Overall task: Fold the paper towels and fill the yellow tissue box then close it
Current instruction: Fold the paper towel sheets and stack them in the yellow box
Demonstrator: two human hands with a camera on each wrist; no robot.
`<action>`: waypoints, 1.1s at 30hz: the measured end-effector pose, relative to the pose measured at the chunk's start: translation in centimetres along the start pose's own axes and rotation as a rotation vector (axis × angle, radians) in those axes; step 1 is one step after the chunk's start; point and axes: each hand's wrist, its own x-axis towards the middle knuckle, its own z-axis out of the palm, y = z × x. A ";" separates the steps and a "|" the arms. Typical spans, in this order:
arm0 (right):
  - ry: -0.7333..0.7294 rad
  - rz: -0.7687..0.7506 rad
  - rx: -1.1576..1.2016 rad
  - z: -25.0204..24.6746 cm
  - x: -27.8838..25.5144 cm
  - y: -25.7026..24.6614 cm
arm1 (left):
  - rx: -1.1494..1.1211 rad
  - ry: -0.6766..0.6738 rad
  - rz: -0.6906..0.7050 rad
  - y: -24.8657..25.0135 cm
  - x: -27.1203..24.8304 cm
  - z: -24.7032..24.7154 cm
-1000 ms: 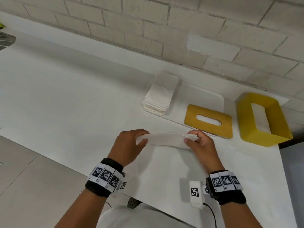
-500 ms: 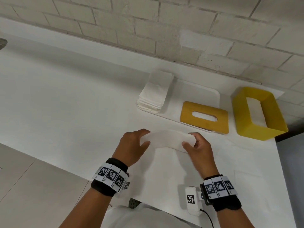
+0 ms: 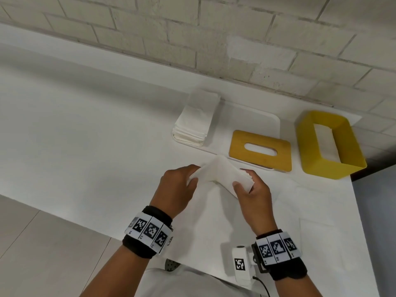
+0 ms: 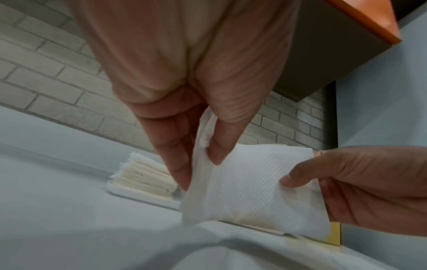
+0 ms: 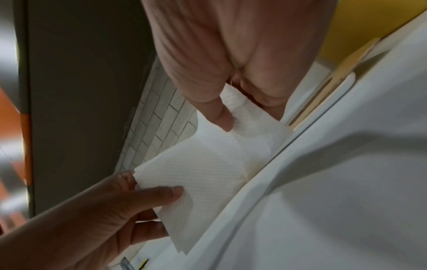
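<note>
One paper towel (image 3: 220, 172) is pinched at its ends by the left hand (image 3: 175, 189) and right hand (image 3: 252, 194), arched above the table (image 3: 85, 125), near the yellow tissue box (image 3: 330, 144).

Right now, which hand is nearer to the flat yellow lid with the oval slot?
Right. The right hand sits just in front of the flat yellow lid with the oval slot, pinching one end of the white paper towel. The left hand pinches the other end, farther left.

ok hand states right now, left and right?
Left hand: pinches one end of the paper towel.
Right hand: pinches the other end of it.
</note>
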 end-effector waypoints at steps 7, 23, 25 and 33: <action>-0.048 0.118 -0.020 0.7 -0.8 2.2 | 0.004 -0.046 -0.039 -1.1 -0.8 0.9; -0.025 0.194 0.030 1.2 -0.3 2.7 | 0.397 -0.410 0.100 4.0 5.4 1.5; -0.031 0.182 0.068 0.9 0.1 2.9 | 0.371 -0.415 0.088 3.7 5.5 1.4; -0.033 0.026 0.558 -2.3 2.2 -3.1 | -0.413 -0.325 -0.088 2.6 4.8 -0.8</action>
